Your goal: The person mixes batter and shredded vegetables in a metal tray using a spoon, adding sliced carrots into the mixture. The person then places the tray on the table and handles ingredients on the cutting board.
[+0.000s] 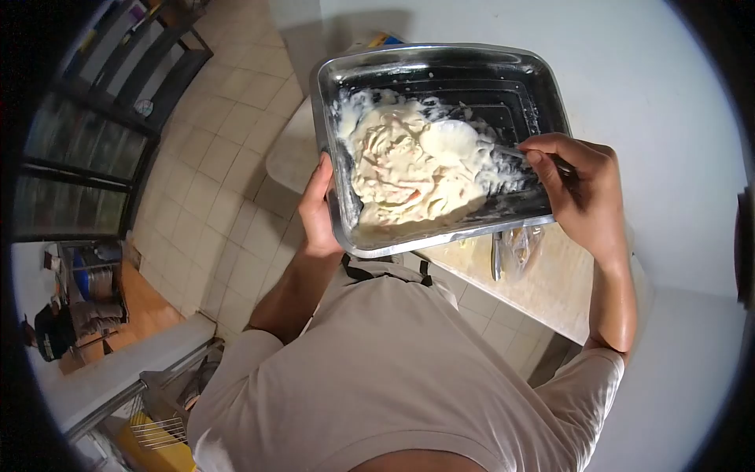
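A rectangular metal pan is held up in front of my chest, tilted so its inside faces me. My left hand grips its left side, the thumb on the rim and the other fingers hidden beneath. Thick creamy white mixture with small reddish pieces lies heaped in the pan's left half. White smears reach toward the middle. My right hand is over the pan's right edge, fingers pinched around the handle of a spoon. The spoon's head is at the mixture's right side, coated in white.
Below the pan stands a light table, with a knife and a clear plastic bag on it. A white wall rises behind and to the right. Tiled floor stretches left toward dark shelving.
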The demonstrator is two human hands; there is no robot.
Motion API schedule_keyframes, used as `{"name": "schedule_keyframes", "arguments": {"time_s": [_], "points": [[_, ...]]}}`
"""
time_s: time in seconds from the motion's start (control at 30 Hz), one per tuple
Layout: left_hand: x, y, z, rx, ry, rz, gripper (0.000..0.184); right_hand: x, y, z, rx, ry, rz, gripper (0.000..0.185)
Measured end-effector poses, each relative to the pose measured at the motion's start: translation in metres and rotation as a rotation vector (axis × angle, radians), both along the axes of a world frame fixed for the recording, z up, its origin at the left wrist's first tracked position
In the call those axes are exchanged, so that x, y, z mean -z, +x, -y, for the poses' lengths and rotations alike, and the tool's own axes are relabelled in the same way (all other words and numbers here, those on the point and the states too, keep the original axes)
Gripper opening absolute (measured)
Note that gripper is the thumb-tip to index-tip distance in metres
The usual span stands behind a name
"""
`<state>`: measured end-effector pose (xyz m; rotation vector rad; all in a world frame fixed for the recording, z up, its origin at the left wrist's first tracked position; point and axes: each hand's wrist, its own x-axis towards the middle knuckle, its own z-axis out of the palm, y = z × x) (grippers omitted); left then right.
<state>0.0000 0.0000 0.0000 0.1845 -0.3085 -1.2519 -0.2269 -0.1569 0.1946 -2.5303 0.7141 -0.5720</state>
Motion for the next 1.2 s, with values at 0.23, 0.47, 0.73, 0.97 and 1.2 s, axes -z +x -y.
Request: {"name": "schedule_keyframes", "arguments": {"time_s": [0.23, 0.47, 0.73, 0.97, 1.2], "points": [[-0.004, 0.005, 0.000, -0.020, 0.005, 0.004, 0.055, -0.017, 0.011, -0.018, -0.015, -0.273, 0.103, 0.006], [-0.003, 0.000, 0.001, -0.022, -0.049, -0.010, 0.056, -0.024, 0.003, -0.018, -0.084, -0.425, 0.083, 0.009], [-0.008, -0.009, 0.001, -0.055, -0.046, -0.037, 0.054, -0.017, -0.011, -0.016, -0.142, -0.428, 0.110, 0.013], [0.003, -0.009, 0.001, 0.003, -0.147, -0.041, 0.058, 0.011, -0.009, -0.020, -0.124, -0.353, 0.077, 0.014], [-0.005, -0.011, -0.001, -0.043, 0.001, 0.014, 0.057, 0.017, -0.001, -0.016, -0.055, -0.334, 0.029, 0.011]]}}
